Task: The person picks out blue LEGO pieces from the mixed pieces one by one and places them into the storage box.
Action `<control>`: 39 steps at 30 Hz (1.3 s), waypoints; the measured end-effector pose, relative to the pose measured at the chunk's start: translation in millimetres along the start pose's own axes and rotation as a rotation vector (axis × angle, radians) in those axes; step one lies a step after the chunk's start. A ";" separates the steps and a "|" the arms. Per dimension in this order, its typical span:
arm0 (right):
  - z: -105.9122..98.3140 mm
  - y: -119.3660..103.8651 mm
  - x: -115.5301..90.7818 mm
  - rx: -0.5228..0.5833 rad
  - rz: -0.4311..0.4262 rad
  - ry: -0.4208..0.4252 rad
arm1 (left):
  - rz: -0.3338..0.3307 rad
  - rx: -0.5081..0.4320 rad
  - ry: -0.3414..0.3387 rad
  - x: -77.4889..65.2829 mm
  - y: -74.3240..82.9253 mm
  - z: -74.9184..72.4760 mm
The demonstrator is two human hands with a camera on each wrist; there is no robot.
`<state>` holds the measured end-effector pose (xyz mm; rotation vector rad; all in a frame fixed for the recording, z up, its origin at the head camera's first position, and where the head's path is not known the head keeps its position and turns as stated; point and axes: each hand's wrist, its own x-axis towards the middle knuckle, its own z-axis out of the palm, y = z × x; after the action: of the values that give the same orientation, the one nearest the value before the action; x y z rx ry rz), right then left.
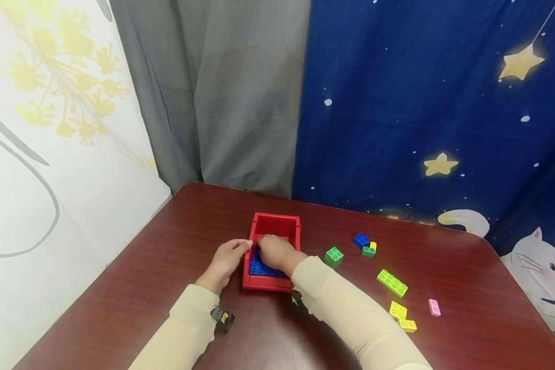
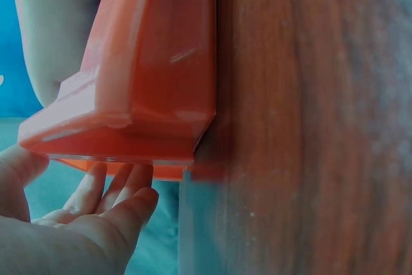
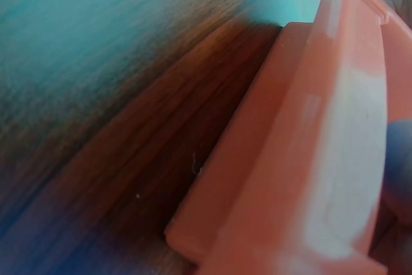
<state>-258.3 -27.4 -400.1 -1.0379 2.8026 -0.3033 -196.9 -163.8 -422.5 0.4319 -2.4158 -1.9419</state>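
Note:
A red box with an open top stands on the table, with blue studded building bricks lying in its near part. At its left side my left hand holds the wall. The thumb is at the rim and the other fingers lie against the outside. My right hand reaches into the box above the blue bricks, its fingers bent downward. What those fingertips touch is hidden by the hand. In the right wrist view, the box wall covers most of the hand, and a blurred blue shape shows behind it.
Right of the box lie a green brick, a blue brick, a small green brick, a lime brick, yellow bricks and a pink brick. Curtains hang behind the table.

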 end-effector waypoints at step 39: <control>-6.5 -6.7 -6.5 0.028 0.034 0.002 | -0.006 0.011 -0.011 0.2 1.5 -1.5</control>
<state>-250.5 -27.2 -391.8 -0.9834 2.8061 -0.3392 -197.1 -165.0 -420.7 0.4306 -2.4360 -1.9387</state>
